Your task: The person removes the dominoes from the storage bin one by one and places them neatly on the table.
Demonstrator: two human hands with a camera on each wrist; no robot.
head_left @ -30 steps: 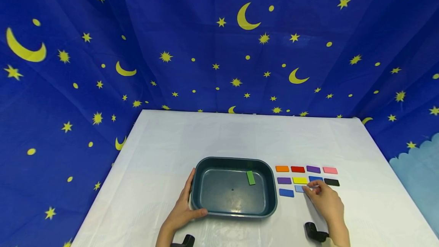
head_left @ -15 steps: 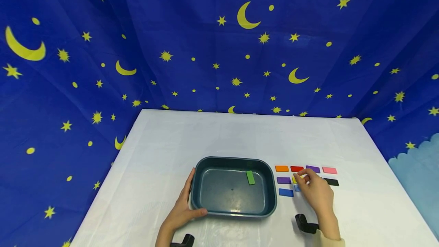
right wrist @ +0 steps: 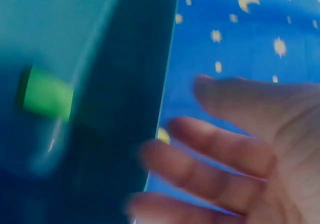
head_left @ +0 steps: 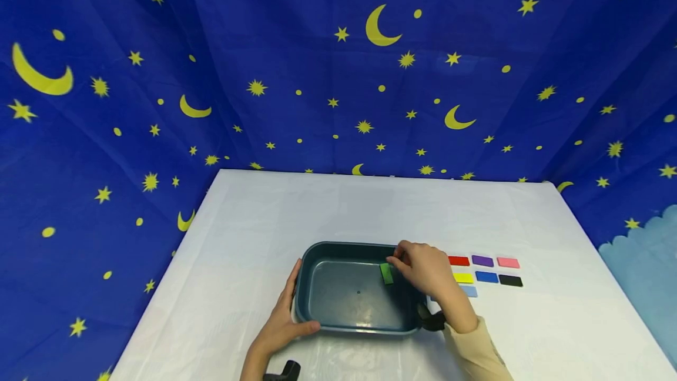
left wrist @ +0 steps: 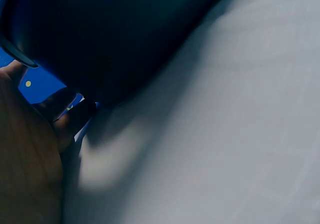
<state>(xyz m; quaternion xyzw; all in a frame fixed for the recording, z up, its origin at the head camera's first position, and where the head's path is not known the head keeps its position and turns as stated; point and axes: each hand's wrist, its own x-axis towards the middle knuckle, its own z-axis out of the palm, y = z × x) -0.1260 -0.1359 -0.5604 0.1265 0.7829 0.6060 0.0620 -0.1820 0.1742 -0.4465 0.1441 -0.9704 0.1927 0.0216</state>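
Note:
A dark teal plastic basin (head_left: 338, 304) stands on the white table. My left hand (head_left: 282, 325) holds its left front corner, fingers along the outer left wall and thumb at the front rim. In the left wrist view, fingers (left wrist: 75, 116) lie against the basin's dark outer wall. On the basin's floor lies one green rectangular tile (head_left: 386, 275). Over the basin's back right part is my right hand (head_left: 425, 266), fingertips near that tile in the head view. The right wrist view shows this hand's fingers (right wrist: 210, 179) loosely bent, apart, with nothing between them.
Right of the basin lie several flat coloured tiles in rows: red (head_left: 458, 261), purple (head_left: 482, 261), pink (head_left: 508, 263), yellow (head_left: 463, 278), blue (head_left: 486, 277), black (head_left: 510, 281) and light blue (head_left: 469, 291). My right hand and forearm hide others. A blue star-patterned curtain (head_left: 317, 63) surrounds the table.
My right hand has moved left from above the tile rows to over the basin's right side. The left hand, the basin and the green tile stay in place.

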